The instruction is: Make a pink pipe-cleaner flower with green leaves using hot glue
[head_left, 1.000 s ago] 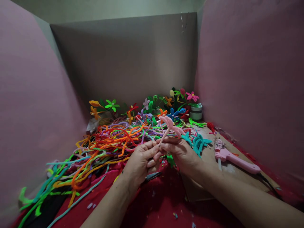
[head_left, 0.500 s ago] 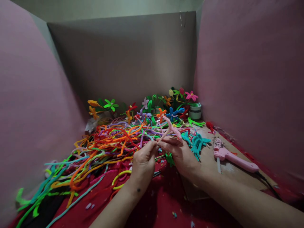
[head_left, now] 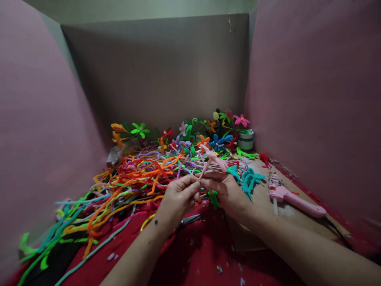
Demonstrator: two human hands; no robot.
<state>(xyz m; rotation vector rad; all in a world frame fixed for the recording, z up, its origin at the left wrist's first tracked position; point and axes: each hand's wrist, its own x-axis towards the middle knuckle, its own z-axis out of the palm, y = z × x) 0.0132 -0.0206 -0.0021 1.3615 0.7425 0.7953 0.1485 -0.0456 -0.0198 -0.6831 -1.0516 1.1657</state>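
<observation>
A pale pink pipe-cleaner piece (head_left: 218,160), with a thin stem and petal-like fuzzy parts, rises above both hands. My left hand (head_left: 180,195) pinches the lower end of its stem between thumb and fingers. Close beside it, my right hand (head_left: 224,192) has its thumb and fingers closed on the same stem, fingertips almost touching the left ones. Teal pipe-cleaner shapes (head_left: 248,182) lie just beyond the right hand. Under the left wrist, a pair of scissors (head_left: 191,219) shows only its blades.
Loose pipe cleaners (head_left: 143,171) in many colours heap on the left over a red cloth (head_left: 190,258). Finished pipe-cleaner flowers (head_left: 218,142) stand at the back. On a brown board (head_left: 290,228) at right rests a pink glue gun (head_left: 293,198). Pink panels (head_left: 312,99) enclose the sides.
My left hand has turned and its fingers have shifted on the stem, uncovering the scissor blades. The pink piece has rotated a little. The right hand stays nearly in place.
</observation>
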